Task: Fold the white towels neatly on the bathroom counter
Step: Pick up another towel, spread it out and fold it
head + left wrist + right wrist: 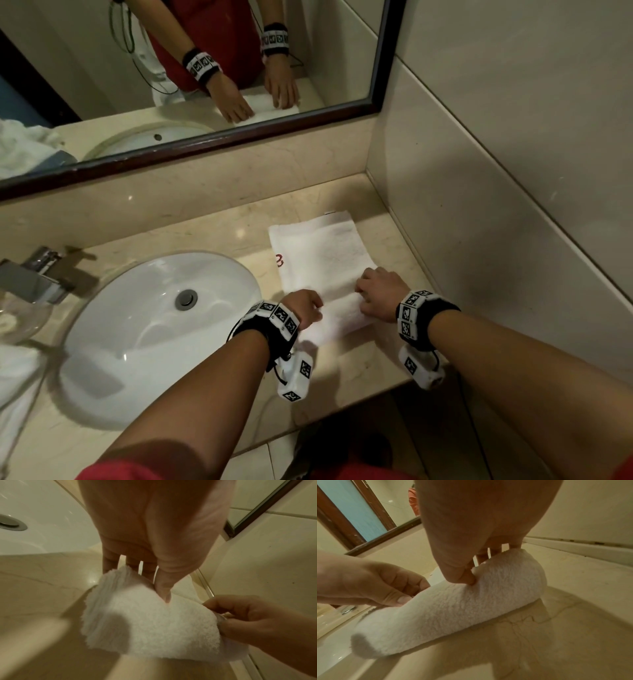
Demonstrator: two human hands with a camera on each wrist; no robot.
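Left hand (306,306) and right hand (379,294) each pinch the rolled near edge of the white towel (320,253), lying on the marble desk (219,233) right of the sink (137,329), below the mirror (342,51). Fingertips hidden under cloth.

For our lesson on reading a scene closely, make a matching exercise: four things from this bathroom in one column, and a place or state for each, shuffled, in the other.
Column A
1. white towel
2. left hand
3. sink
4. tap

Column B
a. sits at the far left, beside the basin
b. grips the near left end of the towel
c. lies on the counter, its near edge rolled up
d. is set into the counter, left of the towel

Pairs: 1-c, 2-b, 3-d, 4-a
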